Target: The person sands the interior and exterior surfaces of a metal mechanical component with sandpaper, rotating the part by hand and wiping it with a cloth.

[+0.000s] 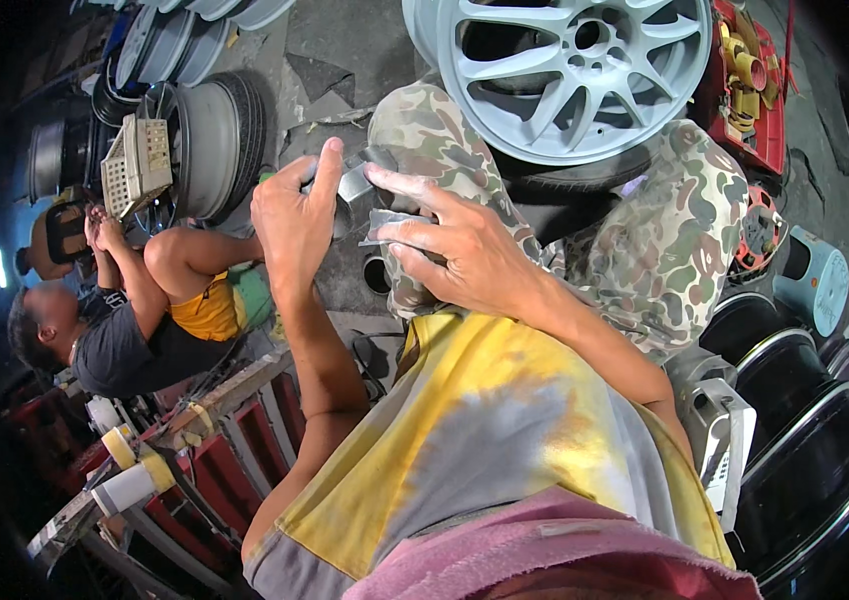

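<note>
My left hand [293,217] is raised with its thumb up and its fingers curled around the edge of a shiny grey strip [355,184], which looks like abrasive paper. Across from it, the index finger of my right hand [462,240] points at the strip's other end; I cannot tell whether it touches. A folded piece of grey abrasive paper [393,226] sits between the fingers of that same hand. Beyond my knees a pale grey multi-spoke alloy wheel [556,112] lies face up above a tyre [589,172]. Pale dust coats my right fingertips.
At left another person [147,322] sits near a beige plastic basket [136,169] and a tyred wheel [214,150]. A red crate [769,142] holds yellow tape rolls. Black rims [799,442] and a white slotted case [724,427] stand close on my right; a wooden rail [244,382] runs at left.
</note>
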The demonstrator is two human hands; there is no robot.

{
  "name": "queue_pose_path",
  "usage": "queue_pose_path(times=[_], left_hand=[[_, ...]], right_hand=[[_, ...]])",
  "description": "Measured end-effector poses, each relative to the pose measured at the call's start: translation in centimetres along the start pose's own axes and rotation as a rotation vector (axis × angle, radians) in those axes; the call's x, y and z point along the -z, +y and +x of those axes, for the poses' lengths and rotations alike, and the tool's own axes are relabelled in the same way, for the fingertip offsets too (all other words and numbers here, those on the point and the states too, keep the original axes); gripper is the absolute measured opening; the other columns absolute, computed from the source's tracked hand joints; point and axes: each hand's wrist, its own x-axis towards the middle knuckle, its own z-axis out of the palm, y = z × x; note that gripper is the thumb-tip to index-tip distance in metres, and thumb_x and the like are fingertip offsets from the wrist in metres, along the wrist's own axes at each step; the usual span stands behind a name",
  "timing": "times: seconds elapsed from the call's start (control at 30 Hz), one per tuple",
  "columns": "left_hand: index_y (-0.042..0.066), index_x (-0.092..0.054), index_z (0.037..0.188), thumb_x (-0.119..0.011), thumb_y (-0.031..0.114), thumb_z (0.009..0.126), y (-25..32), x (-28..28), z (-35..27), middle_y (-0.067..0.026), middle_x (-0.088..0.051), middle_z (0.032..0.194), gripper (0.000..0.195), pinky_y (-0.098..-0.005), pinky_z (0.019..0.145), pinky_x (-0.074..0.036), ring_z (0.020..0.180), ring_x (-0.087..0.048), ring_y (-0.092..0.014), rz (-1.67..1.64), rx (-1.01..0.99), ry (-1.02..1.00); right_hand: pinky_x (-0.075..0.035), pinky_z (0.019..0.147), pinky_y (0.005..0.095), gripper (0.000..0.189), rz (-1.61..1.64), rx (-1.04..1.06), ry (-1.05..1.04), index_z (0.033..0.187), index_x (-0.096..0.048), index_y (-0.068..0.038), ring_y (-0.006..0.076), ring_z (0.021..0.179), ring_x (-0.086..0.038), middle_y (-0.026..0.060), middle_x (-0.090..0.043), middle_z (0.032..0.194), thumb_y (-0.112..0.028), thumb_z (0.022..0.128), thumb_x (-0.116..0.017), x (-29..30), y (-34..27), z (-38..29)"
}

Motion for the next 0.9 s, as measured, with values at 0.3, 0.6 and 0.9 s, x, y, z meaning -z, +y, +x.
queue_pose_path(times=[0.3, 0.6, 0.9], left_hand=[[-0.005, -0.067, 0.082, -0.070, 0.048, 0.104, 0.2, 0.5, 0.2, -0.0170, -0.046, 0.062, 0.057, -0.0422, 0.062, -0.044, 0.060, -0.042, -0.021, -0.017, 0.034, 0.006], [-0.009, -0.068, 0.132, -0.055, 0.038, 0.116, -3.2, 4.2, 1.1, -0.0141, -0.074, 0.132, 0.052, -0.0392, 0.106, -0.054, 0.113, -0.072, -0.024, -1.002, 0.474, 0.129], [-0.010, -0.068, 0.130, -0.074, 0.042, 0.104, -2.5, 0.2, 2.5, -0.0122, -0.070, 0.125, 0.059, -0.0352, 0.102, -0.050, 0.108, -0.065, -0.020, -0.934, 0.492, 0.099]], right_hand=[[-0.060, 0.093, 0.0422, 0.021, -0.021, 0.072, 0.181, 0.113, -0.080, -0.009, 0.0330, 0.110, -0.072, 0.0128, -0.067, 0.140, -0.009, 0.094, -0.073, 1.2, -0.5, -1.1], [-0.055, 0.086, 0.0320, 0.024, -0.419, -0.300, 1.082, 0.121, -0.077, 0.000, 0.0172, 0.096, -0.068, 0.0078, -0.070, 0.110, -0.016, 0.105, -0.069, 19.7, 0.7, -9.3], [-0.052, 0.099, 0.0502, 0.029, -0.986, -0.900, 1.107, 0.105, -0.083, -0.002, 0.0435, 0.109, -0.068, 0.0274, -0.073, 0.112, -0.027, 0.091, -0.076, 25.9, 20.8, -30.1]])
